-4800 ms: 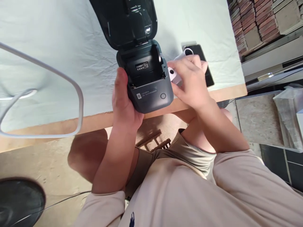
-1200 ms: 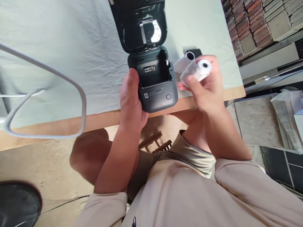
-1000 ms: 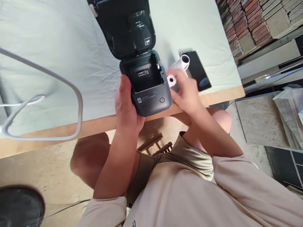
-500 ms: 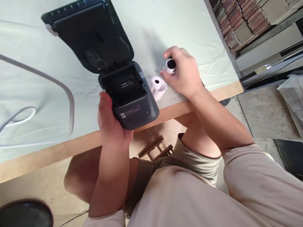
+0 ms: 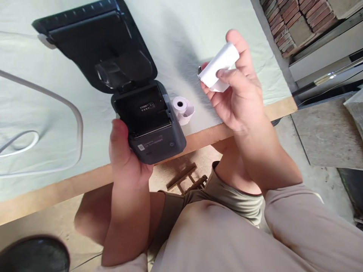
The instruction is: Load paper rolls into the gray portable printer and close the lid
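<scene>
Left of centre, the left hand (image 5: 124, 158) has its grip closed around the dark label printer (image 5: 150, 126), whose lid stands open over the tabletop (image 5: 56, 189) edge. In the upper right, the right hand (image 5: 241, 94) pinches a white paper roll (image 5: 219, 66). A second roll (image 5: 183, 109) lies just beside the printer.

The left hand (image 5: 124, 155) sits low at the body's left, forearm rising straight from the lap, thumb up along one side and palm cupped, fingers apparently wrapped underneath, out of sight. The right hand (image 5: 236, 88) is raised higher, palm turned inward, thumb and fingers pinched closed, elbow bent.
</scene>
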The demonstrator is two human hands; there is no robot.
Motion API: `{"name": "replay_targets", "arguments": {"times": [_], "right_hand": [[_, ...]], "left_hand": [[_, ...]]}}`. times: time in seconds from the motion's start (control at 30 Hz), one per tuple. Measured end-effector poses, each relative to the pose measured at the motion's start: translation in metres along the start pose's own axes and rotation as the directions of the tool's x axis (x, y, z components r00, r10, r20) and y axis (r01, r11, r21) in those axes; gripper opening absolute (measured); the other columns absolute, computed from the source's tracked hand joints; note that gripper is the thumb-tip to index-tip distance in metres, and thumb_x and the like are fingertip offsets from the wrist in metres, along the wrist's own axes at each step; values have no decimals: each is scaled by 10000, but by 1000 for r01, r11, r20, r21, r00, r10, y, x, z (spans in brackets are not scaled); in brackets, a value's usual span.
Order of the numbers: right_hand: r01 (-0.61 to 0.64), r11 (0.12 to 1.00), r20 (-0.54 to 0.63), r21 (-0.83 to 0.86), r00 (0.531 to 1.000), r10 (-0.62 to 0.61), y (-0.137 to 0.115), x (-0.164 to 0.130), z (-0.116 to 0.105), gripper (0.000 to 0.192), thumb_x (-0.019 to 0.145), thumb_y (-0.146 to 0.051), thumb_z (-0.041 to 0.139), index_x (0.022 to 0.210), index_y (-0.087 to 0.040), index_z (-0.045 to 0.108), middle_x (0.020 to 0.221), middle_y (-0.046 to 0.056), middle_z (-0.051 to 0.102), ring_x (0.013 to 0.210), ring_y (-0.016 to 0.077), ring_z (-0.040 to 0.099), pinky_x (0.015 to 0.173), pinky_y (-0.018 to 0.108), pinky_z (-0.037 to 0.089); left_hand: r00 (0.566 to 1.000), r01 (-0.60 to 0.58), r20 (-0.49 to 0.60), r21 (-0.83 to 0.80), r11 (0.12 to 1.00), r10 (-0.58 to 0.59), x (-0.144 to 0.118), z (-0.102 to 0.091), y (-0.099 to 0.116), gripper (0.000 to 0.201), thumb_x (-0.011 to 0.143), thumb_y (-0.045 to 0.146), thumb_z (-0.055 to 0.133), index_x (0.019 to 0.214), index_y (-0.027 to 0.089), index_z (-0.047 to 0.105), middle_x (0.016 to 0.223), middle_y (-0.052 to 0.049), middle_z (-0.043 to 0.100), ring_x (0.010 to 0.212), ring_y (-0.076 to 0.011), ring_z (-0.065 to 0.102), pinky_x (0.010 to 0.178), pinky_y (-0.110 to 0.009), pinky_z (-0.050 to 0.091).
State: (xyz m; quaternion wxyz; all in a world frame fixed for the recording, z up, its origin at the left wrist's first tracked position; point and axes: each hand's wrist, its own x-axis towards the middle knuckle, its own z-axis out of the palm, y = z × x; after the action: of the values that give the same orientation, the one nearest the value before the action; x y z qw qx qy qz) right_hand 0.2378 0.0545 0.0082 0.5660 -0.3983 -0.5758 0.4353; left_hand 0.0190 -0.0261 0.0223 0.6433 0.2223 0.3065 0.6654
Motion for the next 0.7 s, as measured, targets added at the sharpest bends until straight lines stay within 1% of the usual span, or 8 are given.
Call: {"name": "replay_targets", "arguments": {"times": [0.07,0.17,0.23,0.33,0.4,0.47,0.57,0.7], "right_hand": [[223,973,30,-67,975,-221,-14,-8,17,568,889,-439,736,1389,-437,466,1153,-48,680,976,168,698,813,321,604],[497,847,230,-191,861,-454,-42,-22,46,621,893,-267,723,1443,-425,481,1244,-57,685,1015,156,715,871,319,600],[565,714,374,-415,821,-432,-56,-28,61,513,880,-141,647,1351,-329,571,1229,-27,731,1092,187,731,946,363,575],[530,523,484,-668,843,-236,-64,-28,70,412,803,-48,556,1119,-300,635,1103,-52,786,1046,182,748,913,365,535],[512,508,491,-692,850,-188,-63,-26,71,367,789,-57,567,1035,-317,648,1095,-51,782,1037,181,734,878,354,540],[532,537,466,-654,843,-268,-61,-26,71,262,858,-87,587,976,-304,673,1092,-9,755,1034,182,712,870,342,556],[523,591,350,-614,852,-390,-61,-30,75,146,973,-192,585,923,-282,688,1033,26,706,986,182,682,856,336,580],[456,635,246,-624,886,-394,-58,-36,81,153,1009,-300,587,877,-273,660,1083,32,684,1049,196,655,888,352,620]], "left_hand": [[1000,-18,-3,37,999,18,0,-4,-2,350,1026,507,650,1099,195,789,1079,-5,827,1279,-212,693,1090,-284,574],[998,-52,-12,118,992,54,-1,-12,-7,349,993,521,697,1127,208,774,1086,-34,812,1198,-239,728,985,-315,616],[996,-77,-21,170,982,82,-1,-16,-10,375,975,548,713,1116,204,765,1071,-47,793,1155,-241,735,948,-316,617],[995,-104,29,199,975,100,-2,-18,-13,347,963,527,741,1110,212,740,1091,-55,751,1186,-246,703,956,-299,594],[991,-112,89,183,977,97,-3,-19,-13,313,968,499,743,1109,219,729,1091,-53,726,1198,-255,690,980,-310,589],[988,-113,124,159,981,93,-3,-19,-13,312,974,488,735,1128,217,725,1085,-53,710,1189,-260,692,1021,-339,585],[991,-105,95,164,981,90,-3,-22,-13,350,972,515,728,1165,223,730,1147,-66,704,1240,-279,673,1084,-373,559],[993,-114,57,184,976,105,0,-25,-15,405,925,582,761,1156,250,749,1178,-78,713,1294,-315,638,1095,-388,549]]}}
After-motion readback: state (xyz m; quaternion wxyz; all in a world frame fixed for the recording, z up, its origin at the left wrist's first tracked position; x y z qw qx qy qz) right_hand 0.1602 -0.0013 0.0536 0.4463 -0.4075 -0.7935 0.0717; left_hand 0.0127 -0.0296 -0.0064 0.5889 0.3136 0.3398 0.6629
